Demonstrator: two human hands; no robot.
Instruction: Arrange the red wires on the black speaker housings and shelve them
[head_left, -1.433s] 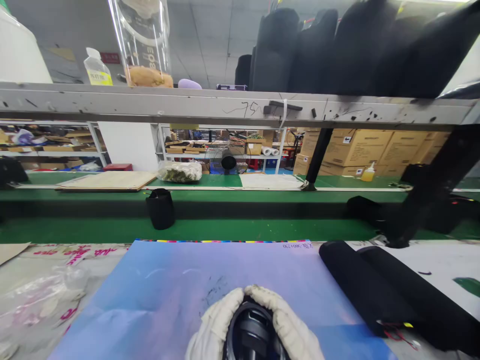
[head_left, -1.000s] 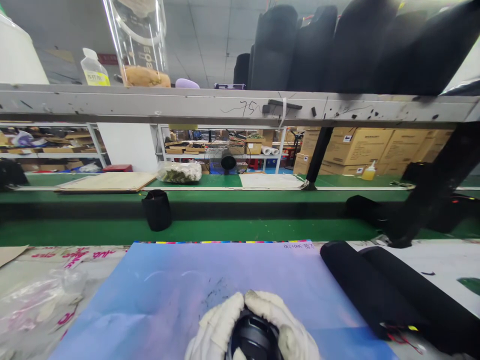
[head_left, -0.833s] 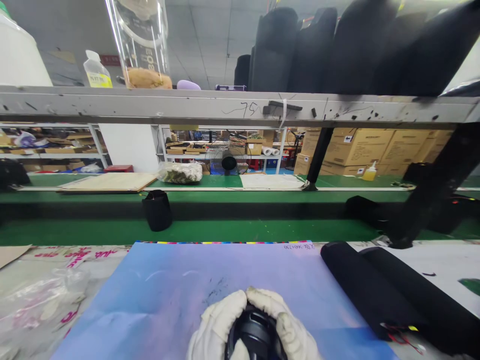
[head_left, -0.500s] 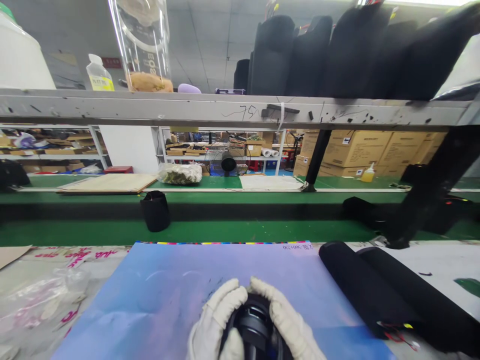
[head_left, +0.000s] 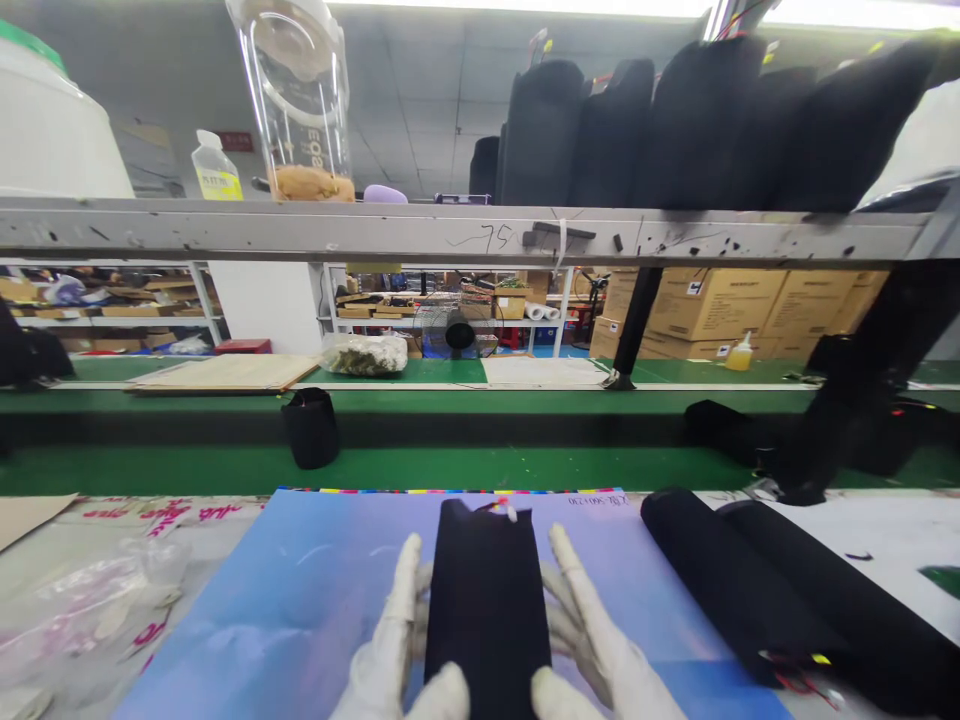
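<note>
A black cloth-covered cylinder (head_left: 487,610) is between my two hands over the blue-purple sheet (head_left: 300,590). Small wires and a white connector (head_left: 512,514) stick out at its far end. My left hand (head_left: 401,640), in a white glove, holds the left side, with the thumb on the near face. On the right side my right hand (head_left: 589,640), also gloved, grips it the same way. Both index fingers point forward alongside it. The near end of the cylinder is cut off by the frame's bottom edge.
Two similar black cylinders (head_left: 735,580) with wires lie at the right. A short black sleeve (head_left: 310,430) stands on the green bench behind. Crumpled clear plastic (head_left: 97,600) lies at the left. A shelf (head_left: 420,230) crosses above, bearing a jar, bottles and more black cylinders.
The cylinder has turned between my hands: its glossy dark end showed before, and now its long cloth side and wired end show. My hands have moved apart to its two sides.
</note>
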